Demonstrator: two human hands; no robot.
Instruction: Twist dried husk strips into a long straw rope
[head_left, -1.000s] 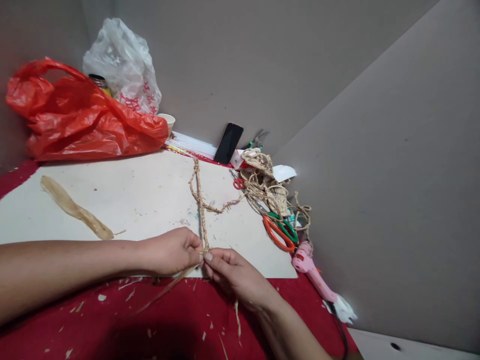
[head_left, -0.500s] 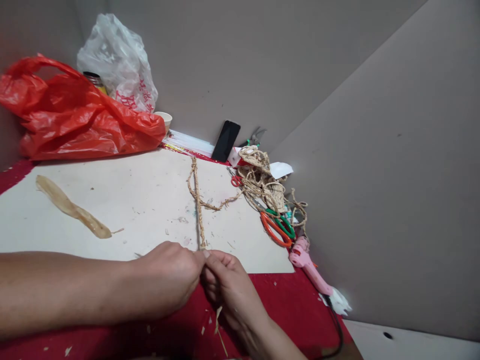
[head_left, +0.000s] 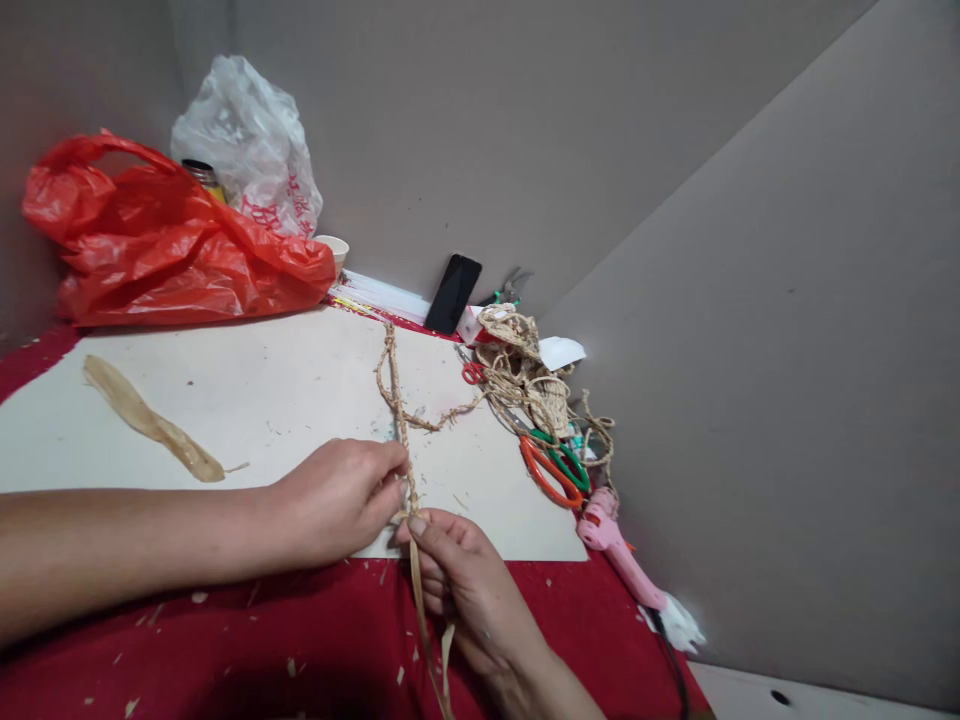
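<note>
A thin braided straw cord (head_left: 400, 420) runs up the white sheet from my hands, with a thinner end looping off to the right. My right hand (head_left: 469, 575) pinches the lower end of the braid between thumb and forefinger. Loose flat straw strands (head_left: 421, 610) hang below that pinch over the red cloth. Just above it, on the left side of the cord, my left hand (head_left: 341, 500) has its fingers bent and closed at the braid. Its fingertips are partly hidden. Off to the left lies a flat tan husk strip (head_left: 154, 420).
The white sheet (head_left: 247, 400) lies on red cloth. At right are orange-and-green-handled scissors (head_left: 551, 475), a pink glue gun (head_left: 619, 550) and a heap of straw rope (head_left: 551, 400). A phone (head_left: 454, 293) leans at the back; a red plastic bag (head_left: 195, 265) sits back left.
My left hand has moved up and slightly left, away from the right thumb to higher on the braid. The loose strands under my right hand now show. The view has tilted slightly.
</note>
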